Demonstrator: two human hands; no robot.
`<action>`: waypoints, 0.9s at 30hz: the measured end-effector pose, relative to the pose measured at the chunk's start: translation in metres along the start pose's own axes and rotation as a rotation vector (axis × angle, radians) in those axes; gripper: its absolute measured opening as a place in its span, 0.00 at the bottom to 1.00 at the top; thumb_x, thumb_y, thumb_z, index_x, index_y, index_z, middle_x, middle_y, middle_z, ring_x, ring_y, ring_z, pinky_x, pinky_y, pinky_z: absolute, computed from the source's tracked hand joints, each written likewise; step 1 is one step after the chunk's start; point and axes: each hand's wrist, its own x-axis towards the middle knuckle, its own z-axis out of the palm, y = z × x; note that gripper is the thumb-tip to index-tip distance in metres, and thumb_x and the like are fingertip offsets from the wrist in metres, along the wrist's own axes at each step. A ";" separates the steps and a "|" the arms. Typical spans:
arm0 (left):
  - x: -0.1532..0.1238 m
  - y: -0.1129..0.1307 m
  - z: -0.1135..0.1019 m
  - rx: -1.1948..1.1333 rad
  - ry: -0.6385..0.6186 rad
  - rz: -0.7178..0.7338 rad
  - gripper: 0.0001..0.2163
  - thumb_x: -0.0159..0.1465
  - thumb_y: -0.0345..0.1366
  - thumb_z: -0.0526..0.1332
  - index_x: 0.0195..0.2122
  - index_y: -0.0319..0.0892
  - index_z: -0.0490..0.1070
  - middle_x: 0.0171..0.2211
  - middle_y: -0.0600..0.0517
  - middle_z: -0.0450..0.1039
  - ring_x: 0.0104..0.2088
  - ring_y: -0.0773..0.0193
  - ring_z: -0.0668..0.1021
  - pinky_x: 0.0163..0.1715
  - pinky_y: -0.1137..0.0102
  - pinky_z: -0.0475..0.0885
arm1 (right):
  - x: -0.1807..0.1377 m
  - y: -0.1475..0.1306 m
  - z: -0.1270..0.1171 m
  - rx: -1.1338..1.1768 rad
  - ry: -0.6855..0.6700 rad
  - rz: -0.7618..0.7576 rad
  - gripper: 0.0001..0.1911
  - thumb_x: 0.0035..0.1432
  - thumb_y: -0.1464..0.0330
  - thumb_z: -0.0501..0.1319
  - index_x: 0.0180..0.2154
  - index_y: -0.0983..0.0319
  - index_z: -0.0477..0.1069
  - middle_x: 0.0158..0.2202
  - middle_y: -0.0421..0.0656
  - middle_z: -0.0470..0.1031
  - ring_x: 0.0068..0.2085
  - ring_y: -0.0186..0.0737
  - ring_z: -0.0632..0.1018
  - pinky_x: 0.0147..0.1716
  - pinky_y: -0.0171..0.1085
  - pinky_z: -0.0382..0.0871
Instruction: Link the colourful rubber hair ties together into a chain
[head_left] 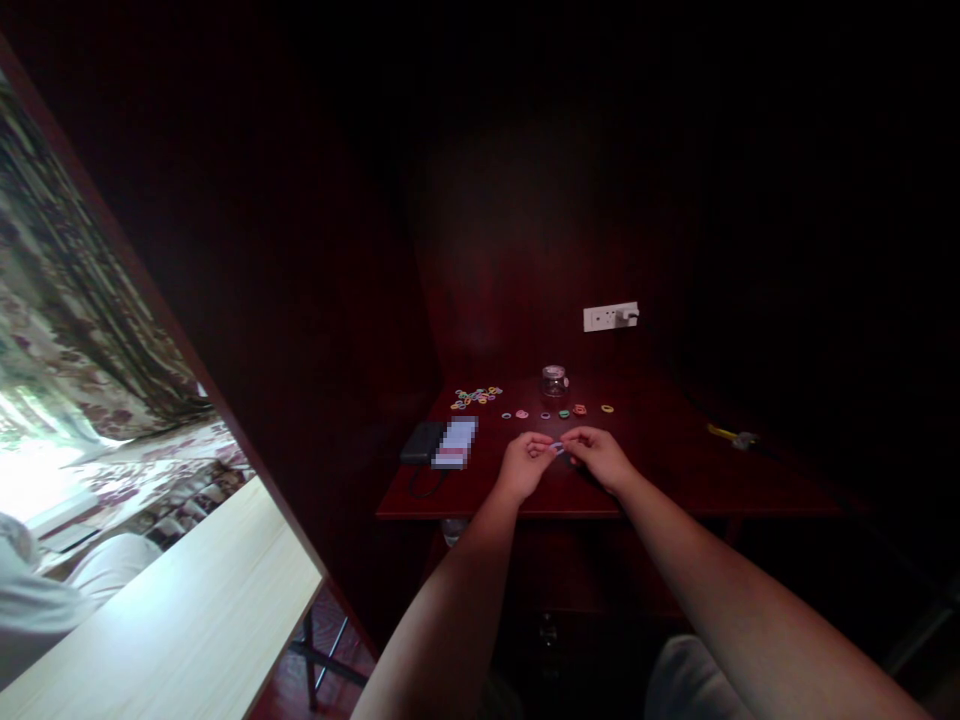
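Note:
My left hand [528, 462] and my right hand [598, 456] meet above the front of a dark red table [675, 480]. Pinched between their fingertips is a small pale lilac hair tie [558, 449], partly hidden by the fingers. Just beyond the hands lies a loose row: a blue hair tie [506, 415], a pink one [522, 414], a purple one [545, 415], a green one [564, 414], a reddish square-looking piece [580, 410] and a yellow hair tie [607, 408]. Behind that row stands a clear glass jar [554, 382]. A pile of colourful hair ties [475, 398] is spread at the back left.
Left of my hands lie a phone [455, 443] with a blurred screen and a black box-shaped device [421, 443] with a cable. At the right rests a yellow-handled item [731, 436]. A power socket [610, 317] is on the back wall. A light wooden tabletop [187, 600] stands lower left.

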 end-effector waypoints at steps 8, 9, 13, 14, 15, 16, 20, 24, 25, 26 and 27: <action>0.000 -0.001 -0.001 0.026 0.005 -0.002 0.12 0.50 0.38 0.64 0.33 0.37 0.70 0.27 0.49 0.73 0.28 0.67 0.74 0.31 0.72 0.68 | 0.004 0.004 -0.003 0.082 0.060 -0.009 0.12 0.41 0.64 0.63 0.30 0.64 0.69 0.20 0.37 0.69 0.19 0.29 0.67 0.19 0.30 0.58; 0.000 -0.001 0.000 0.024 0.011 -0.005 0.12 0.50 0.38 0.65 0.32 0.37 0.70 0.27 0.49 0.73 0.28 0.68 0.74 0.31 0.72 0.68 | 0.004 0.004 -0.004 0.090 0.071 -0.008 0.12 0.41 0.64 0.63 0.30 0.64 0.68 0.20 0.38 0.69 0.19 0.29 0.67 0.19 0.30 0.58; 0.000 0.002 0.000 0.007 0.030 -0.023 0.12 0.49 0.38 0.65 0.32 0.36 0.70 0.27 0.49 0.73 0.27 0.68 0.74 0.30 0.72 0.68 | 0.003 0.002 -0.003 0.092 0.052 0.009 0.14 0.41 0.63 0.63 0.32 0.64 0.68 0.21 0.38 0.70 0.19 0.29 0.67 0.19 0.30 0.59; 0.000 0.002 0.000 0.003 0.028 -0.023 0.12 0.49 0.38 0.65 0.32 0.36 0.70 0.27 0.49 0.73 0.28 0.67 0.74 0.31 0.72 0.68 | 0.002 0.001 -0.002 0.087 0.025 0.014 0.15 0.41 0.63 0.64 0.32 0.64 0.69 0.21 0.39 0.70 0.19 0.29 0.67 0.19 0.30 0.59; 0.000 0.002 0.000 -0.001 0.024 -0.022 0.12 0.49 0.38 0.65 0.33 0.36 0.70 0.27 0.49 0.73 0.28 0.67 0.74 0.31 0.72 0.68 | 0.001 0.000 -0.001 0.083 -0.007 0.018 0.15 0.41 0.63 0.64 0.33 0.65 0.69 0.22 0.39 0.70 0.19 0.29 0.67 0.20 0.31 0.60; 0.001 0.001 0.000 -0.006 0.021 -0.021 0.13 0.50 0.38 0.65 0.33 0.36 0.70 0.27 0.49 0.73 0.28 0.67 0.75 0.31 0.72 0.68 | 0.000 -0.001 -0.001 0.079 -0.039 0.019 0.16 0.41 0.63 0.64 0.33 0.65 0.69 0.23 0.39 0.71 0.20 0.29 0.68 0.20 0.31 0.60; 0.001 -0.001 0.000 -0.030 0.018 -0.030 0.13 0.49 0.39 0.65 0.32 0.37 0.69 0.27 0.49 0.74 0.28 0.67 0.75 0.31 0.72 0.69 | -0.001 -0.001 0.001 0.061 -0.122 0.022 0.17 0.39 0.64 0.66 0.32 0.65 0.69 0.25 0.40 0.72 0.22 0.30 0.68 0.22 0.31 0.61; 0.000 0.000 0.000 -0.020 0.008 -0.039 0.13 0.49 0.39 0.65 0.33 0.36 0.69 0.27 0.49 0.73 0.27 0.68 0.75 0.31 0.72 0.69 | 0.000 0.000 0.001 0.074 -0.100 0.014 0.17 0.38 0.64 0.66 0.32 0.64 0.69 0.24 0.39 0.72 0.22 0.30 0.69 0.23 0.31 0.61; 0.000 0.001 0.000 -0.015 0.001 -0.041 0.13 0.49 0.38 0.65 0.33 0.36 0.69 0.27 0.49 0.73 0.28 0.68 0.75 0.31 0.72 0.69 | 0.000 0.001 0.000 0.080 -0.095 0.011 0.17 0.38 0.64 0.66 0.33 0.64 0.68 0.24 0.39 0.72 0.22 0.30 0.69 0.23 0.31 0.61; 0.000 0.001 0.001 -0.012 -0.006 -0.041 0.13 0.49 0.38 0.65 0.33 0.36 0.69 0.27 0.49 0.73 0.28 0.68 0.75 0.31 0.72 0.69 | 0.000 0.001 0.000 0.082 -0.094 0.008 0.17 0.38 0.65 0.66 0.33 0.64 0.68 0.24 0.38 0.72 0.22 0.30 0.69 0.23 0.31 0.61; -0.001 0.001 0.001 -0.009 -0.011 -0.039 0.13 0.49 0.37 0.66 0.33 0.36 0.69 0.27 0.49 0.73 0.28 0.68 0.75 0.31 0.72 0.69 | 0.001 0.001 0.000 0.081 -0.098 0.006 0.17 0.38 0.66 0.66 0.33 0.64 0.68 0.24 0.38 0.71 0.22 0.30 0.69 0.23 0.31 0.61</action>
